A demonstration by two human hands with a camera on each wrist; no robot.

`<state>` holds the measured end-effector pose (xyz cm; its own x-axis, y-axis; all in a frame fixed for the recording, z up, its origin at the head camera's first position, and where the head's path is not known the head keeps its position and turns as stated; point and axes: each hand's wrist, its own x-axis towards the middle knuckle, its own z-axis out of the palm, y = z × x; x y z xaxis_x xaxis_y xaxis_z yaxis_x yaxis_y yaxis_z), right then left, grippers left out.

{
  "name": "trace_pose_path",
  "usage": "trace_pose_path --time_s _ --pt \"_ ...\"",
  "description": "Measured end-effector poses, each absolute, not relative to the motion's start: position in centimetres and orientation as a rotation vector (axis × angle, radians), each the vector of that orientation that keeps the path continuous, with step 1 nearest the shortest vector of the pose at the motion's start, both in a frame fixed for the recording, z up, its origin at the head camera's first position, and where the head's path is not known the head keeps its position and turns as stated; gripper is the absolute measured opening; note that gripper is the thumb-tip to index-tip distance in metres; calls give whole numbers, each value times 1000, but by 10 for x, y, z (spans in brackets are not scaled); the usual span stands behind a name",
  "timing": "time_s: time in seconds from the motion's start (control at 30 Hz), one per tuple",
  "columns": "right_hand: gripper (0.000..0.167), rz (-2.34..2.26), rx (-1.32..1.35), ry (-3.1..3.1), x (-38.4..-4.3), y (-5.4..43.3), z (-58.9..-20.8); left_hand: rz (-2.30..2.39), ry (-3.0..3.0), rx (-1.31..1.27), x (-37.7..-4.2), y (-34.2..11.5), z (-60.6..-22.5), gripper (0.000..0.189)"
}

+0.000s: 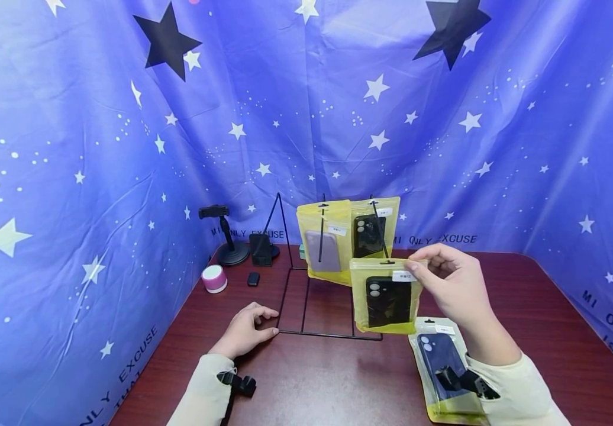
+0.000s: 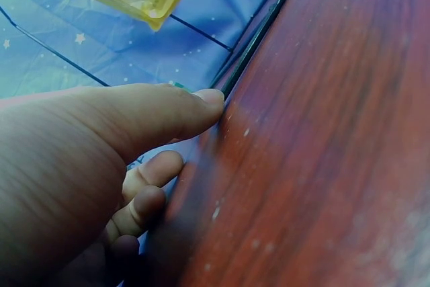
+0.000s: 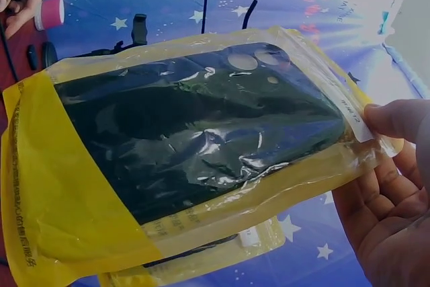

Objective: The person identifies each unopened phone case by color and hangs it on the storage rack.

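Observation:
In the head view my right hand [image 1: 455, 284] pinches the top right corner of a yellow-edged clear bag [image 1: 360, 305] with a black phone case [image 1: 389, 303] inside. The bag's hang hole is at the tip of a prong on the black wire display rack [image 1: 328, 336]. Up close in the right wrist view, my thumb [image 3: 396, 120] lies over the bag's label end. My left hand [image 1: 245, 331] holds the rack's front left base corner, thumb [image 2: 201, 105] on the wire. Two bagged phone cases hang behind, one purple [image 1: 322, 251], one black [image 1: 368, 235].
Another bagged phone case [image 1: 439, 358], dark blue, lies on the red-brown table [image 1: 306, 378] below my right forearm. At the back left stand a phone stand [image 1: 232, 251], a pink-and-white round tub [image 1: 214, 278] and a small black item [image 1: 253, 278]. A starry blue curtain [image 1: 306, 118] encloses the table.

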<state>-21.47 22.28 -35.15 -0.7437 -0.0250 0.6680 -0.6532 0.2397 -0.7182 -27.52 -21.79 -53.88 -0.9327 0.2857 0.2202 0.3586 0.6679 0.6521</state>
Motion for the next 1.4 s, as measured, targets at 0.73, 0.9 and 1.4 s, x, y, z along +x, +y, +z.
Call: trace_pose_path --time_s 0.73,0.9,1.4 --pt "8 1502 578 -2020 -223 226 -358 -1122 -2773 -537 -276 -217 -539 33" --pt "6 1514 555 -2015 -229 226 -361 -1115 -2767 -544 -276 -218 -540 33" --pt "7 1606 503 -1967 -254 221 -365 -1118 -2768 -538 -276 -217 -541 33"
